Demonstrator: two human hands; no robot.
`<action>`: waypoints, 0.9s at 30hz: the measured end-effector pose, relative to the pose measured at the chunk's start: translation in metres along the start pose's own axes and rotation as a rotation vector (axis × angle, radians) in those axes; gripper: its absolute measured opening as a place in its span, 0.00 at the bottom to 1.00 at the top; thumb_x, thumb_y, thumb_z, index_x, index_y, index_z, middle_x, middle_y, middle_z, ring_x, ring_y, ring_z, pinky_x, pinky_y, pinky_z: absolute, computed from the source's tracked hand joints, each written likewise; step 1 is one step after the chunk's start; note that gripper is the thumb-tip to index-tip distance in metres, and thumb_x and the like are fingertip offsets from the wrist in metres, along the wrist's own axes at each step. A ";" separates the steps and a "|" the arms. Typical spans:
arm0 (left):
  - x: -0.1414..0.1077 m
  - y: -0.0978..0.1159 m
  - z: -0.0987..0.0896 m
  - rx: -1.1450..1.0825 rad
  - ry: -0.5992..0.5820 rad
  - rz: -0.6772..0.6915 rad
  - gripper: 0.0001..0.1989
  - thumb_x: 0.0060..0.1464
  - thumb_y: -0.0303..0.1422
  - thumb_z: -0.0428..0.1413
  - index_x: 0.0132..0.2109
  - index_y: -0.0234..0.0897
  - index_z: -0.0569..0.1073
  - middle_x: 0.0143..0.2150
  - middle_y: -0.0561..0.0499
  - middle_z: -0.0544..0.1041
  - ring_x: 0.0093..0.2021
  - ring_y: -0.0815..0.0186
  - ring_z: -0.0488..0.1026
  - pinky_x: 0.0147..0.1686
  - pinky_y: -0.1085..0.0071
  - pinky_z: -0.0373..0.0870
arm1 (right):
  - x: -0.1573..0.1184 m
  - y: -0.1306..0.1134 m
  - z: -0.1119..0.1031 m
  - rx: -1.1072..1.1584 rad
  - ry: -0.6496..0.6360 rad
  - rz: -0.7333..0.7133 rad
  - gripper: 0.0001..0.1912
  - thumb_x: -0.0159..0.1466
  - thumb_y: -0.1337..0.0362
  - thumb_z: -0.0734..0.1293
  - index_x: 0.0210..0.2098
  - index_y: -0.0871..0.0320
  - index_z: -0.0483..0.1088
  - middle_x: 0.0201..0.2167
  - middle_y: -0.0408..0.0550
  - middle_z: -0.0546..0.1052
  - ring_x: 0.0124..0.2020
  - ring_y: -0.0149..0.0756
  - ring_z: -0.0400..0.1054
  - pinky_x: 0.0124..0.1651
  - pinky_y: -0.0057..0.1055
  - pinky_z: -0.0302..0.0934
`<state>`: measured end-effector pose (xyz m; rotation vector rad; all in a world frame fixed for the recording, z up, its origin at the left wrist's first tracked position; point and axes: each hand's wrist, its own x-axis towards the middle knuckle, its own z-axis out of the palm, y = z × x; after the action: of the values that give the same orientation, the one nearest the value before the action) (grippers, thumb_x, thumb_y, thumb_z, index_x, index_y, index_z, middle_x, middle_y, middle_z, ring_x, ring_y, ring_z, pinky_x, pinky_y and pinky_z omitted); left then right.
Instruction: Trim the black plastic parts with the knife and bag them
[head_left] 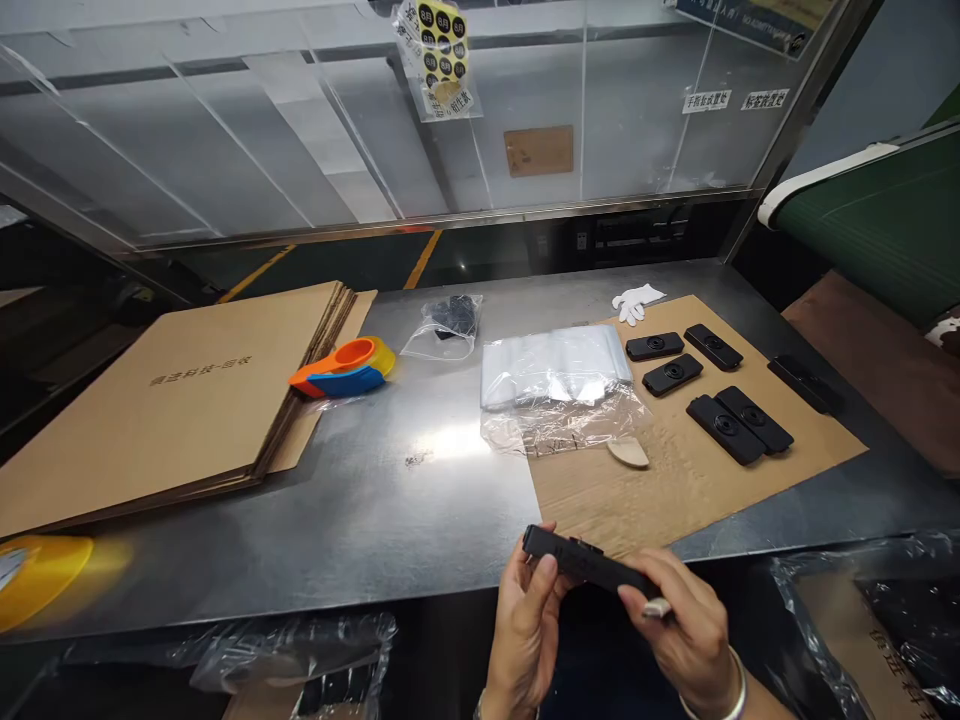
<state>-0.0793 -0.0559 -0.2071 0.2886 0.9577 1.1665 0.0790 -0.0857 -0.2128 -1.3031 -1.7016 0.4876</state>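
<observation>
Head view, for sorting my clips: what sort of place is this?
Likely a factory packing bench: flat black plastic parts on a cardboard sheet, a stack of clear plastic bags, flattened brown cartons.

Overhead glare on steel table [420, 470], blurred edges.

So the shiny steel desk [390, 500] has a stack of flat brown cardboard sheets [172, 400] on its left side, with an orange, blue and yellow plastic tape dispenser [346, 367] sitting at the stack's right edge. Near the middle there's a small clear bag of black parts [444, 324] and a pile of clear plastic bags [559, 385]. Over on the right, a single brown cardboard sheet [675, 480] lies flat, a white glove [636, 300] at its far edge.
</observation>
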 end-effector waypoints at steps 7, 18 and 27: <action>-0.007 -0.004 -0.003 0.209 -0.022 0.095 0.20 0.45 0.37 0.61 0.45 0.33 0.69 0.36 0.46 0.74 0.35 0.65 0.69 0.33 0.74 0.65 | 0.007 -0.008 -0.014 -0.058 -0.208 0.120 0.20 0.67 0.57 0.49 0.51 0.57 0.63 0.34 0.52 0.75 0.36 0.38 0.70 0.38 0.33 0.65; -0.009 -0.007 -0.007 0.375 -0.096 0.089 0.19 0.45 0.38 0.60 0.44 0.33 0.71 0.32 0.49 0.73 0.28 0.70 0.66 0.25 0.77 0.65 | 0.012 -0.024 -0.023 -0.338 -0.441 0.122 0.16 0.66 0.61 0.53 0.47 0.55 0.66 0.30 0.48 0.73 0.32 0.37 0.66 0.33 0.32 0.62; -0.007 -0.008 -0.007 0.374 -0.090 0.095 0.20 0.45 0.38 0.60 0.45 0.32 0.70 0.34 0.48 0.74 0.29 0.69 0.66 0.26 0.77 0.65 | 0.008 -0.020 -0.022 -0.437 -0.432 0.083 0.17 0.66 0.62 0.52 0.49 0.58 0.66 0.29 0.50 0.72 0.31 0.39 0.65 0.32 0.33 0.60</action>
<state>-0.0800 -0.0671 -0.2128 0.6869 1.0890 1.0452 0.0862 -0.0899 -0.1828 -1.6717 -2.2067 0.4863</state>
